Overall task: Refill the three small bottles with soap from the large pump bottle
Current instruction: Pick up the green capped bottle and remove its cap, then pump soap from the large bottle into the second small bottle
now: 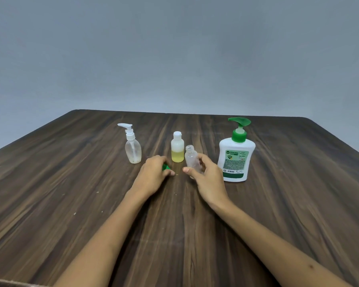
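Right hand (pixel 205 175) grips uncapped clear bottle (pixel 191 158), upright, mouth up.

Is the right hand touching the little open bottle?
Touching. The head view shows the right hand with its fingers wrapped round the clear uncapped bottle, holding it upright.

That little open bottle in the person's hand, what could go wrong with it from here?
1. The small clear bottle has no cap and is light; the right hand holds it tilted, so it may tip if let go.
2. The green cap sits half hidden under the left hand; it may roll off if released.
3. Its neck is narrow, so soap from the large pump bottle could miss and spill on the table.
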